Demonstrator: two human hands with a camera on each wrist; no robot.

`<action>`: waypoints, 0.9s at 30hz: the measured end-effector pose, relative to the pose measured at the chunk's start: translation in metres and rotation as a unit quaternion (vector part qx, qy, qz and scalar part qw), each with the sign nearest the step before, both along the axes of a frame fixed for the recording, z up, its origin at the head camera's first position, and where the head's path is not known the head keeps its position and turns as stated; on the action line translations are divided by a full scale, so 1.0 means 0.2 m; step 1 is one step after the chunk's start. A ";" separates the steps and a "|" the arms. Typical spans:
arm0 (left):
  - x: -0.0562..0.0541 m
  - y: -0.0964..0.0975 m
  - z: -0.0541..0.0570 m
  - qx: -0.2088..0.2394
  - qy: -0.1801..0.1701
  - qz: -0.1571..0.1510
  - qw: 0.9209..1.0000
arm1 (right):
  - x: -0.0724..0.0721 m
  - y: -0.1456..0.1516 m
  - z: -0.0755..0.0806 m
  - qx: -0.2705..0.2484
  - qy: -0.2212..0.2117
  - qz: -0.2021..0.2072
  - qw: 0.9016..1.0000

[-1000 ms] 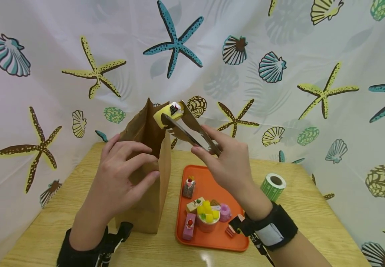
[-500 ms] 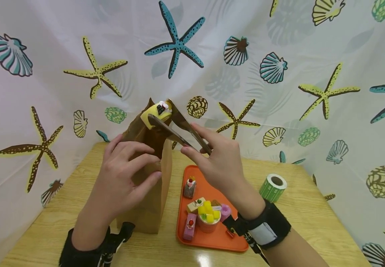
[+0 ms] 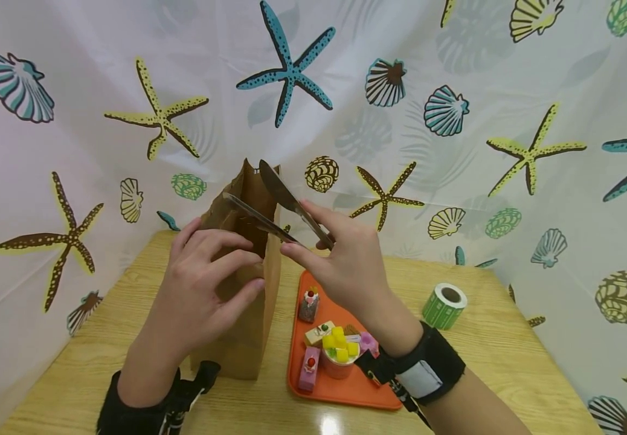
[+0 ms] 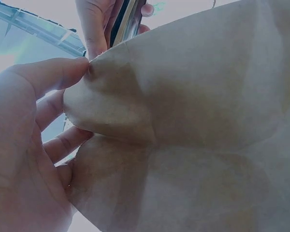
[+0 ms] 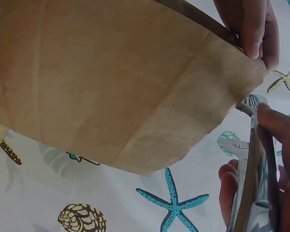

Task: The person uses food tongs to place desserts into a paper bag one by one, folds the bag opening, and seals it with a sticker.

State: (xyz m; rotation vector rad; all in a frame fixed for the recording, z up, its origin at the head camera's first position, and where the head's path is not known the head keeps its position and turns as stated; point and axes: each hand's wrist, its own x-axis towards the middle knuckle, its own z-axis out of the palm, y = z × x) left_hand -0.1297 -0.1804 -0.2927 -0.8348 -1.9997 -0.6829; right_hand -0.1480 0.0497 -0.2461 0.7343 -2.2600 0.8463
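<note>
A tall brown paper bag (image 3: 232,353) stands upright with its mouth spread. My left hand (image 3: 199,284) holds the bag's near rim, its fingers bent over the edge; in the right wrist view the left hand (image 5: 256,29) pinches the paper's corner. My right hand (image 3: 351,263) grips metal tongs (image 3: 279,188) over the bag's mouth. The tong arms stand apart with nothing between them. The yellow toy cake roll is out of sight in every view.
An orange tray (image 3: 351,396) holds several toy sweets, among them a pink cake bar (image 3: 308,370), a cream slice (image 3: 319,333) and a cup of yellow cubes (image 3: 340,350). A green label roll (image 3: 444,306) stands to the right. A patterned curtain (image 3: 313,127) hangs behind the wooden table.
The right hand has moved left with the tongs. Their arms have spread and the yellow toy cake roll has left them over the bag's mouth. The left hand keeps its place.
</note>
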 end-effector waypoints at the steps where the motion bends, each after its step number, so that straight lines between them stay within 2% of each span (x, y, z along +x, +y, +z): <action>1: 0.00 0.00 0.00 -0.001 0.000 0.001 1.000 | 0.00 0.00 0.00 0.000 0.001 -0.002 1.000; 6: 0.00 0.01 0.00 -0.004 0.001 0.004 1.000 | 0.00 0.02 0.00 -0.003 0.006 -0.008 1.000; 18: 0.00 0.01 0.01 0.005 -0.006 -0.012 1.000 | 0.00 0.06 0.01 -0.018 0.021 -0.015 1.000; 27: -0.01 0.00 0.01 0.003 -0.005 -0.018 1.000 | -0.02 0.15 -0.02 -0.033 0.011 -0.029 0.999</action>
